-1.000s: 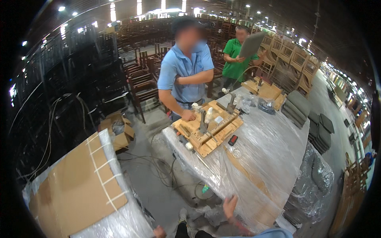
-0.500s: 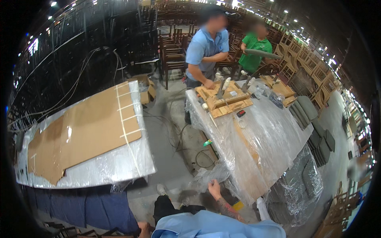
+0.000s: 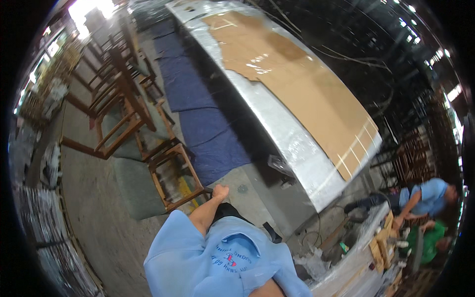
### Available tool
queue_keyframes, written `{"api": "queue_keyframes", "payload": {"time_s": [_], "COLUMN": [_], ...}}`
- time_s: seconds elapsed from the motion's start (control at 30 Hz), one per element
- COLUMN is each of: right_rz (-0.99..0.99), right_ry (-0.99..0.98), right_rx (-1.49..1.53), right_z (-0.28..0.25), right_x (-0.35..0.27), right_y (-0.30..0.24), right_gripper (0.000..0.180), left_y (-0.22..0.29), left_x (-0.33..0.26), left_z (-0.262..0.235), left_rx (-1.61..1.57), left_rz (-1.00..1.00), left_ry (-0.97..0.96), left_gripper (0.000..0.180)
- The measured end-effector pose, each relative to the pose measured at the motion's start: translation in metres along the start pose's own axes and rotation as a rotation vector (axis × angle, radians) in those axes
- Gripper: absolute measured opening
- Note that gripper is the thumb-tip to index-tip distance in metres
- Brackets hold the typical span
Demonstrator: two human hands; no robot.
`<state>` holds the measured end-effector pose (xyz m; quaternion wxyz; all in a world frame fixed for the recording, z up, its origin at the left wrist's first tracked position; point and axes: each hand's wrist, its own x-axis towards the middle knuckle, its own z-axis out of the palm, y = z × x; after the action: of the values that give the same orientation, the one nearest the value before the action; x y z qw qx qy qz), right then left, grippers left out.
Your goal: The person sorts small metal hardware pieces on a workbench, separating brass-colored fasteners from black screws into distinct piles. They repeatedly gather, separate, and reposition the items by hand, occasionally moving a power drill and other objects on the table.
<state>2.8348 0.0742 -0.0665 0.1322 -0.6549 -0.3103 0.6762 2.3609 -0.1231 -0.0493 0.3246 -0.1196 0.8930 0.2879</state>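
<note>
My left hand (image 3: 221, 191) hangs low in front of me, its fingers curled together, with nothing seen in it. It is nearest to the corner of a brown wooden chair frame (image 3: 185, 200); whether they touch I cannot tell. That chair has a grey-green padded part (image 3: 141, 188) lying toward the floor. More brown chairs (image 3: 118, 116) stand tipped and stacked behind it. Of my right arm only a bit of forearm (image 3: 267, 290) shows at the lower edge, and the hand is out of view.
A long table (image 3: 302, 173) wrapped in clear film bears a cardboard sheet (image 3: 307, 104). Blue cloth (image 3: 203, 128) lies on the floor beside it. At the lower right, two people, in blue (image 3: 429, 197) and green (image 3: 428, 242), stand by a film-covered worktable (image 3: 341, 282) with wooden parts (image 3: 381, 247).
My view has swung to the left, bringing the chairs into sight and shifting the worktable to the lower right. My right hand has left the picture; my left hand shows more fully.
</note>
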Motion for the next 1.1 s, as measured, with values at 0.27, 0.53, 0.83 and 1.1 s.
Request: {"api": "queue_keyframes", "payload": {"time_s": [0.27,0.53,0.83,1.1], "right_rz": [-0.014,-0.262,-0.397,-0.412], "right_ry": [-0.264,-0.427,-0.632,-0.836], "right_rx": [-0.632,-1.103,-1.559,-1.879], "right_z": [0.187,0.436,0.702,1.027], "right_x": [0.026,0.041,0.078,0.147], "right_y": [-0.073,-0.219,-0.276,-0.309], "right_gripper": [0.023,0.021,0.022,0.031], "left_y": [-0.121,-0.251,-0.239,-0.041], "left_x": [0.079,0.090,0.087,0.368], "left_z": [-0.100,-0.102,-0.028,-0.190], "left_rx": [-0.435,-1.064,-0.620,-1.754], "left_rz": [-0.217,-0.523,-0.588,-0.381], "left_ry": [0.057,0.189,0.130,0.065], "left_gripper": [0.044,0.043,0.030,0.039]}}
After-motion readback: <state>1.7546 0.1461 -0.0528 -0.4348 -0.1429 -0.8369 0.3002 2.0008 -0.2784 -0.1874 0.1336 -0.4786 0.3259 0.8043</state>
